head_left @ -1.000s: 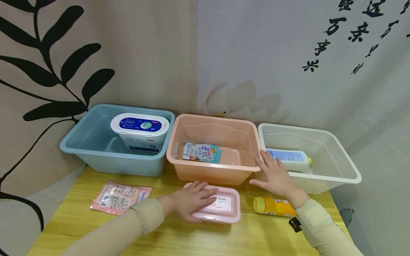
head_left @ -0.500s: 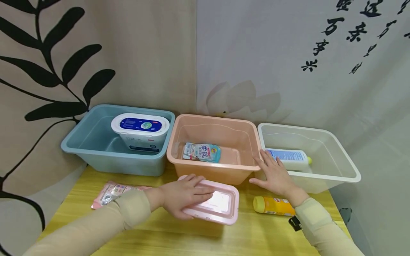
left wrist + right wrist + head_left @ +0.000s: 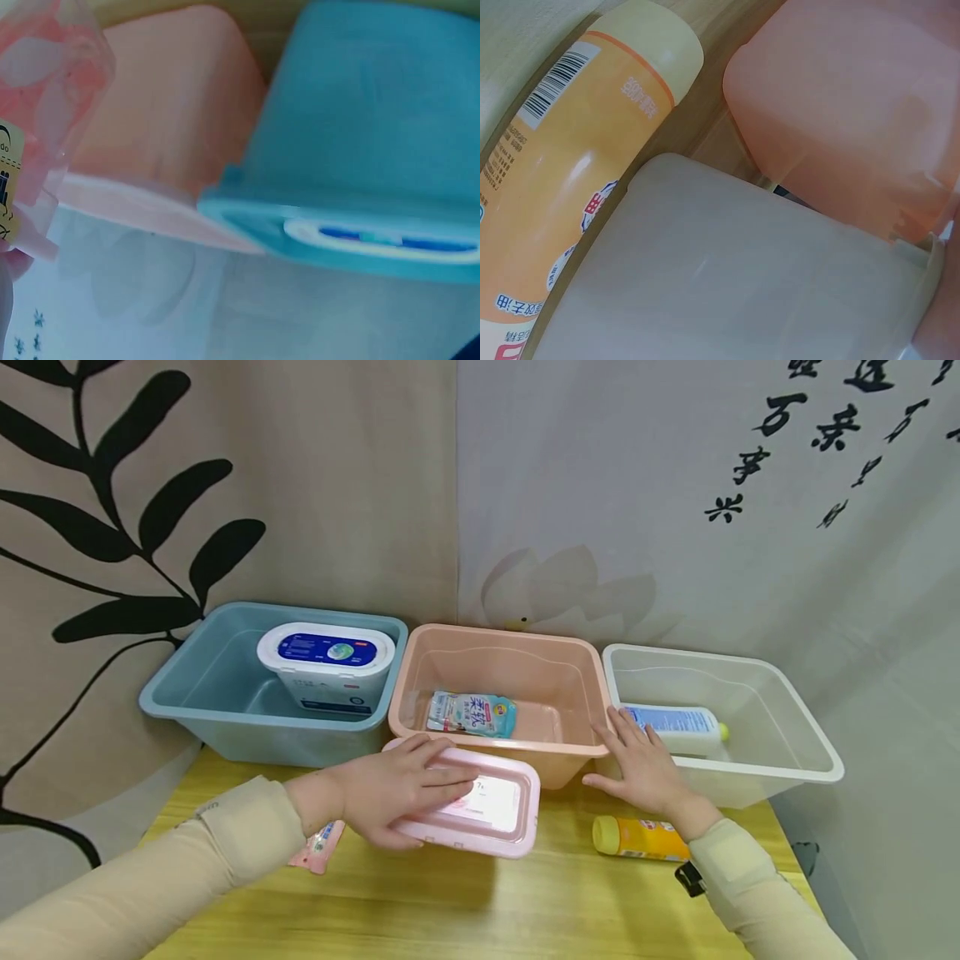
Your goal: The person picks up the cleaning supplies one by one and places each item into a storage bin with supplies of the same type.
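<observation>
My left hand (image 3: 393, 787) grips a pink lidded plastic box (image 3: 498, 802) from above, thumb at its near side and fingers across the lid. The box is raised off the table, just in front of the peach bin (image 3: 558, 756). In the left wrist view, the box's see-through pink side (image 3: 52, 82) with a yellow label shows at the left edge. My right hand (image 3: 645, 772) rests with spread fingers where the rims of the peach bin and the white bin (image 3: 750, 774) meet. A blue-and-white packet (image 3: 472, 715) lies inside the peach bin.
At left, a blue bin (image 3: 292, 739) holds a white lidded tub (image 3: 330, 668). Inside the white bin lies a white bottle (image 3: 678, 727). A yellow-orange bottle (image 3: 645, 838) lies before it on the wooden table (image 3: 555, 902). The left forearm mostly hides a pink packet (image 3: 318, 847).
My left hand has lifted the pink box off the table and carried it left and toward the bins. The left forearm now covers most of the pink packet. My right hand stays in place.
</observation>
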`<state>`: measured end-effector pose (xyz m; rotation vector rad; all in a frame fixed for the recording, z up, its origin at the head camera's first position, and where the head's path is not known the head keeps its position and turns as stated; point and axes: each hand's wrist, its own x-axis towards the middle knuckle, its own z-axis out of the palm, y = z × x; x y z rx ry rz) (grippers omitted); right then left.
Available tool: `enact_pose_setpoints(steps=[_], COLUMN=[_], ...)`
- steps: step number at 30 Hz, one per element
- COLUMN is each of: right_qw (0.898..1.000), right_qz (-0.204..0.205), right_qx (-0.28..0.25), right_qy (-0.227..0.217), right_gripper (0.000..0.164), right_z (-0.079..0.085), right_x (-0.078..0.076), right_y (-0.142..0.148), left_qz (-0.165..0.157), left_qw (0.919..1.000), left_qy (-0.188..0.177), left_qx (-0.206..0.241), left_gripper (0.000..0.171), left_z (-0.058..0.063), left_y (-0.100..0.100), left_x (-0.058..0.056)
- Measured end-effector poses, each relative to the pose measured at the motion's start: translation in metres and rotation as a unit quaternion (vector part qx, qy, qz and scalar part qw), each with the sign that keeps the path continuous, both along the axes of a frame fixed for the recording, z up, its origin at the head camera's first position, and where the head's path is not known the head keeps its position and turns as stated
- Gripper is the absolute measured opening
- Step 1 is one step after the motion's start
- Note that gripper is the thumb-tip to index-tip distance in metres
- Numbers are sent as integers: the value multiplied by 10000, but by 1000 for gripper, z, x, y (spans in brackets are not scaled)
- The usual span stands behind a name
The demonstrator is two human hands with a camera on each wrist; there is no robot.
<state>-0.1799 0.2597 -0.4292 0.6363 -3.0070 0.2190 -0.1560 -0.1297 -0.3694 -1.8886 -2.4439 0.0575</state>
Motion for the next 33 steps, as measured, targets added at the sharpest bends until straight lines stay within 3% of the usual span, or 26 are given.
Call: enact_pose_setpoints(steps=[4, 10, 25, 33], right_qw=[10000, 9998, 9997, 9994], right_qz=[-16, -4, 2, -39], right_qx=[32, 29, 75, 39], right_qy=[-88, -177, -234, -335], right_gripper=[82, 82, 83, 83], right_z=[1, 1, 3, 3], right_x=[0, 1, 0, 0], right_y=[-1, -2, -1, 0], left_qz=[73, 326, 305, 662], left_qw=[9998, 9994, 9967, 9933], left_qy=[181, 35, 735, 904], left_qx=[28, -61, 139, 287], left_gripper=[72, 73, 75, 81], left_z=[12, 27, 43, 53], left_y=[-10, -23, -54, -77], left_x=[0, 2, -7, -7])
